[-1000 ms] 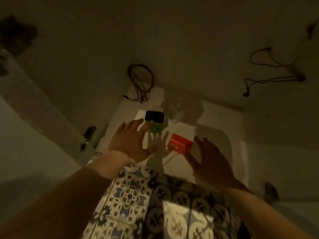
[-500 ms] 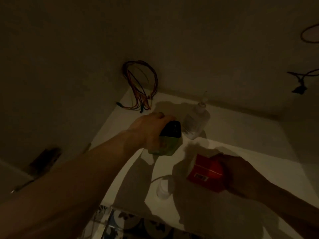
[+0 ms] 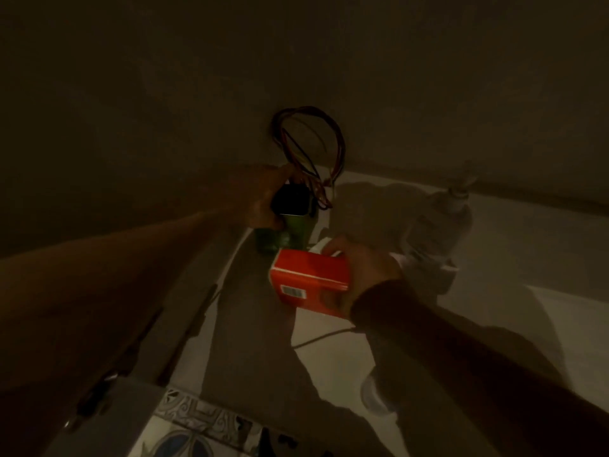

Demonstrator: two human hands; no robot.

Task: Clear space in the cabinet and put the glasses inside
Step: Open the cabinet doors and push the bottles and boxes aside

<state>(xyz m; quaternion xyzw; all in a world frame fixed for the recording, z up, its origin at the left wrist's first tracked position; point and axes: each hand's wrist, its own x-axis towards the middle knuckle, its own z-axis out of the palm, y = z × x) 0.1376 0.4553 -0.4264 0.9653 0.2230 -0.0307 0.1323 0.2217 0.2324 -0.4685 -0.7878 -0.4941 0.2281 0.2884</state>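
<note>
We are reaching deep into the dim cabinet (image 3: 510, 245) with both hands — our left hand (image 3: 263, 199) is wrapping its grip around the green bottle with the black cap (image 3: 290, 212), pressing it toward the back corner at about eleven o'clock, right against the bundle of loose wires (image 3: 309, 150) dangling off the rear wall. Our right hand (image 3: 365, 272) is closing its grip on the red carton (image 3: 309, 282), holding it tilted, and it looks to be lifted off the shelf. At two o'clock a clear bottle with a pump top (image 3: 441, 219) is standing near the back wall, just beyond the carton hand. A thin white cord (image 3: 316, 339) is trailing across the shelf floor at five o'clock, and something small and pale (image 3: 375, 395) is sitting near the front edge; we cannot tell what it is.

We judge we are in the clearing stage; the glasses are nowhere in view, so nothing is going inside yet.

What could go wrong? The green bottle's cap is crowding those wires — a snag could tip it as we let go. And the right knuckles are passing close to the clear bottle; a nudge there could topple it in this poor light.
</note>
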